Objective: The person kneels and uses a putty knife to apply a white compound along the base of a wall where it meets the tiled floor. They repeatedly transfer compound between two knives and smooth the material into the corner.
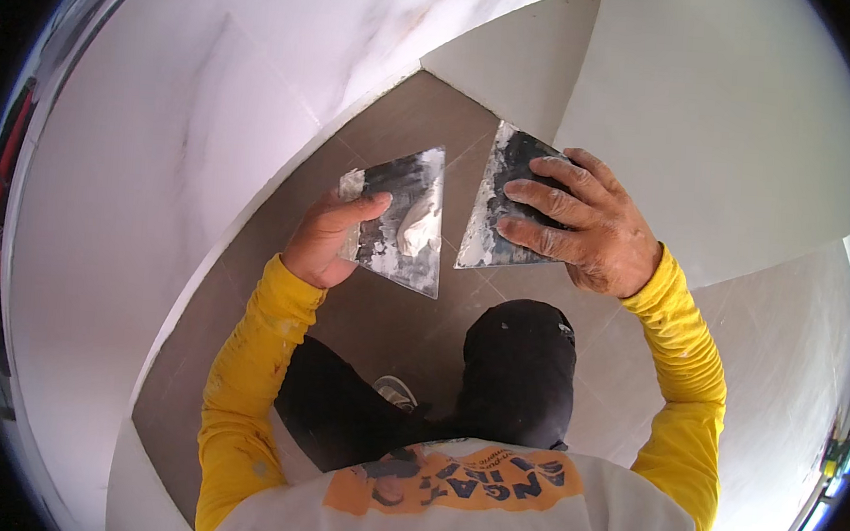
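My left hand (321, 240) is closed on a flat metal putty knife (397, 178), thumb over its smeared blade, which carries a lump of white paste (418, 224). To the right, my right hand (598, 223) grips a second metal blade (486, 230), its fingers curled across the dark, paste-streaked face; white powder coats those fingers. A narrow gap separates the two blades, both raised over the floor. Any handle under the right hand is hidden.
A white marble-look surface (129, 179) curves along the left, with a plain white wall (717, 108) at upper right. Below me is grey-brown tiled floor (386, 107). My bent knee (517, 359) in dark trousers sits just below the blades, my shoe (393, 390) beside it.
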The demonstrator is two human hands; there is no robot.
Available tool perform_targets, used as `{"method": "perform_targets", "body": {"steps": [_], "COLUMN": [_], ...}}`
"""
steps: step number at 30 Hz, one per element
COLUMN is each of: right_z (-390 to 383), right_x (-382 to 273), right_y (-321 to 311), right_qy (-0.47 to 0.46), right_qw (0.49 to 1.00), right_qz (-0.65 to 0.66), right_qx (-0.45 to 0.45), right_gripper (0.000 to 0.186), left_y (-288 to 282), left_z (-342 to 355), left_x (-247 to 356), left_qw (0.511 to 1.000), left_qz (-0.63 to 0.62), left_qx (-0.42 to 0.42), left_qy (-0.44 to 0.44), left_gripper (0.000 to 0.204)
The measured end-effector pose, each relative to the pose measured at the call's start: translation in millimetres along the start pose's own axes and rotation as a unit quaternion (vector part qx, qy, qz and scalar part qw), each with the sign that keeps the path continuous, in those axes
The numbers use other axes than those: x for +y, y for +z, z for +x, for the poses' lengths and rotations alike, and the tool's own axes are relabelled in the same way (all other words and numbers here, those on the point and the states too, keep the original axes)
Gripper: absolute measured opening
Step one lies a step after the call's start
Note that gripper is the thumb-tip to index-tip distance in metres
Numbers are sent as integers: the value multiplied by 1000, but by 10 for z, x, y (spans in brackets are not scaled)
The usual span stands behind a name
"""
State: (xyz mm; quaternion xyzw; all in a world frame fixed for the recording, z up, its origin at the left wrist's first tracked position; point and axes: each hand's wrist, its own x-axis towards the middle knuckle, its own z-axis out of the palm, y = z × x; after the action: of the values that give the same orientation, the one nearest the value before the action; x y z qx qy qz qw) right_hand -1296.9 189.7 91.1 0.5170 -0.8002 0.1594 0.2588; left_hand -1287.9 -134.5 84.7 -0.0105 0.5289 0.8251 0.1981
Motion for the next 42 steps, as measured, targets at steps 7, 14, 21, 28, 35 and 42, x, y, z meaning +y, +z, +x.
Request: {"method": "perform_targets", "body": {"steps": [7,14,21,28,35,42], "right_z": [168,99,-823,-1428,-1569,-1581], "right_x": [2,242,687,617,853,1241], "right_y": [-3,15,1038,2899,4667,5069], "right_qy": [-64,-70,385,369,488,444], "right_qw": [997,989,616,180,105,97], "right_qz": [-25,40,681,803,607,549], "right_qx": [-22,-120,86,432,619,701], "right_gripper": [54,49,33,42,39,34], "left_y": [162,139,-563,-2345,-4075,-4594], "left_z": [73,215,156,-400,-355,-94], "left_x": [-36,-8,273,-52,-67,-79], "left_qw": [1000,996,990,885,910,931], "left_qz": [1,-51,-7,193,59,96], "left_qx": [-20,4,127,423,408,352], "left_qy": [-22,-68,52,31,33,-3], "left_gripper": [29,28,33,32,14,28]}}
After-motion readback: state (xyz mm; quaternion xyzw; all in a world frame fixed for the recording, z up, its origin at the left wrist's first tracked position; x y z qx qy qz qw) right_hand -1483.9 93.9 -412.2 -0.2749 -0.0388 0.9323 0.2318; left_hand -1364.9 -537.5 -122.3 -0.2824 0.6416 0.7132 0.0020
